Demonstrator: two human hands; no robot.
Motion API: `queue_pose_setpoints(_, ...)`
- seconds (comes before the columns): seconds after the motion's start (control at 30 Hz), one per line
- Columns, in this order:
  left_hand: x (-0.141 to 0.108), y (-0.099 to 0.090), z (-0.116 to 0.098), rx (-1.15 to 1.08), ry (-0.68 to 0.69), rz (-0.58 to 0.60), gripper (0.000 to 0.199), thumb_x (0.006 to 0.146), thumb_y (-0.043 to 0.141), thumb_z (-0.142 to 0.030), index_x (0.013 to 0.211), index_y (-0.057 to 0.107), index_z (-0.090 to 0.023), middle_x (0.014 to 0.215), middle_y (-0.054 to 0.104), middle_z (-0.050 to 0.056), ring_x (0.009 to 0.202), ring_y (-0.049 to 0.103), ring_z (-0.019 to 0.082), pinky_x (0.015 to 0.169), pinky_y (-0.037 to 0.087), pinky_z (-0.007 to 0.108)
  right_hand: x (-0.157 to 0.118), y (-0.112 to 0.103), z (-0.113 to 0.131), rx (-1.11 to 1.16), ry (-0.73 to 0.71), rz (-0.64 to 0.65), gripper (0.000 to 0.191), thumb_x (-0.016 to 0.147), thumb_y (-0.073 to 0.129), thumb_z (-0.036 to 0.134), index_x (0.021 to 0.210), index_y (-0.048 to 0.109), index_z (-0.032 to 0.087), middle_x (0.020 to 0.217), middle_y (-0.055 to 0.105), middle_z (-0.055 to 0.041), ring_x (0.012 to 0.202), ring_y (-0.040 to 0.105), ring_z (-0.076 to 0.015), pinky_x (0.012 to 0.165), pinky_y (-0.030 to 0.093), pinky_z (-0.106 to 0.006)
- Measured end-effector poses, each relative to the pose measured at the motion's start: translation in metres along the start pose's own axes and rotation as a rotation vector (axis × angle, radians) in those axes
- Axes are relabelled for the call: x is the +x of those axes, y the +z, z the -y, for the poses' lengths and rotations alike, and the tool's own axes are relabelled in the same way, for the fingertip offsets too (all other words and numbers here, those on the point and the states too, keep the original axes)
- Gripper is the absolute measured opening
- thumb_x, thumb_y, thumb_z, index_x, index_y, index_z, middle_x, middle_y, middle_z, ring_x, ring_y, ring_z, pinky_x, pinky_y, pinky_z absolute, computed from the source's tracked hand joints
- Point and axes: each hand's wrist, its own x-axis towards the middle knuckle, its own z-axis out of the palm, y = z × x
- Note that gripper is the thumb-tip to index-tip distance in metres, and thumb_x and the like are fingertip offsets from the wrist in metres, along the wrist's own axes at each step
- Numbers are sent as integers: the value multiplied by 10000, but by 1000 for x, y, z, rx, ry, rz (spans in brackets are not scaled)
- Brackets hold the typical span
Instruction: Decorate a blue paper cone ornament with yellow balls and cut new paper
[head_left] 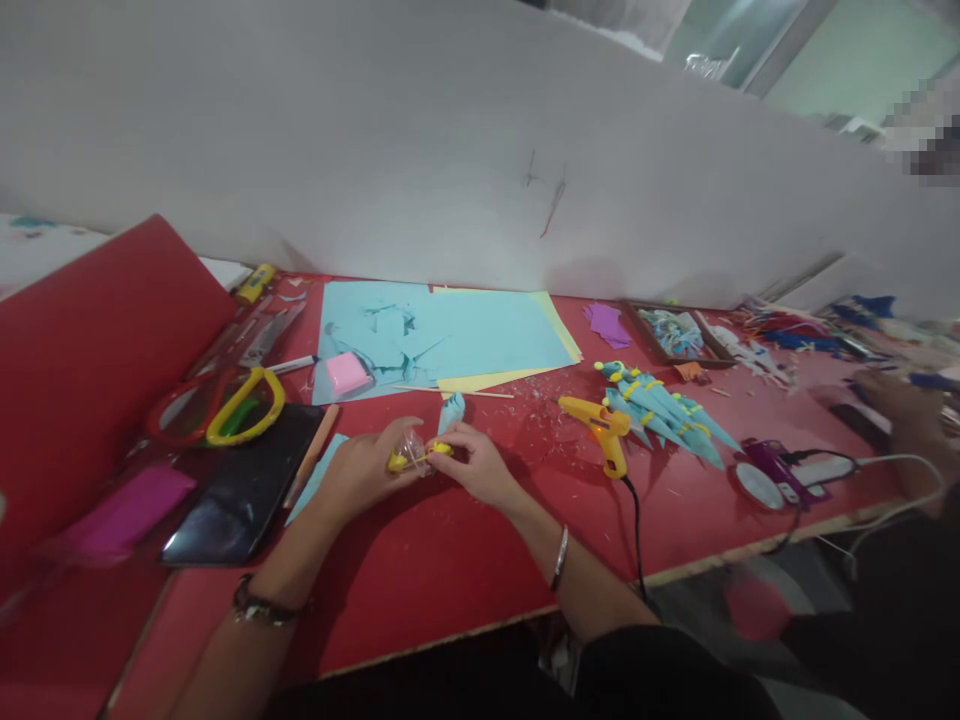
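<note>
My left hand [364, 472] is closed around a small clear plastic piece [411, 447], with a yellow bit [397, 461] at its fingertips. A thin yellow strip [421, 459] runs from there to my right hand [480, 468], whose thumb and finger pinch its other end. What the plastic is cannot be made out. Just beyond my hands stands a small rolled light-blue paper cone [451, 411]. A light-blue paper piece [319, 480] lies partly behind my left wrist.
Right of my hands are a yellow glue gun [600, 428] with a cord and blue paper cones [667, 410] with yellow bands. Left lie a black phone [244, 490] and yellow-handled scissors [247, 405]. Blue paper sheets [487, 330] lie behind. Another person's hand [904, 405] is far right.
</note>
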Motion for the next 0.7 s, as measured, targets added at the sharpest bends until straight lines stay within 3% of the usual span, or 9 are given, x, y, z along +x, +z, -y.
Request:
queue_pose_setpoints(0.23,0,-1,0,49,-20,13,515,723,451,-532,1125,472,-211,731,683,48,676,651,238,508,379,245,0,5,-2,324,159,54,205,628,621,232,811,551,171,786,571,-8,687,544,-108,681,439,-271)
queue_pose_setpoints(0.4,0,-2,-2,46,-19,26,517,727,440,-536,1122,474,-203,741,686,54,684,653,245,506,379,249,-2,5,-3,289,128,56,185,642,605,230,783,496,180,732,540,16,629,515,-91,626,430,-249)
queue_pose_setpoints(0.57,0,-2,-3,54,-23,27,518,723,443,-536,1124,469,-209,750,688,50,685,654,239,506,379,247,-1,4,-4,284,73,79,280,687,577,259,957,543,191,849,579,-22,742,546,-125,711,440,-292)
queue_pose_setpoints(0.7,0,-2,-2,35,-21,35,504,728,451,-518,1128,464,-211,781,688,48,701,654,232,513,383,245,1,3,-4,230,16,16,184,665,604,272,827,595,185,885,549,-36,800,538,-135,725,446,-285)
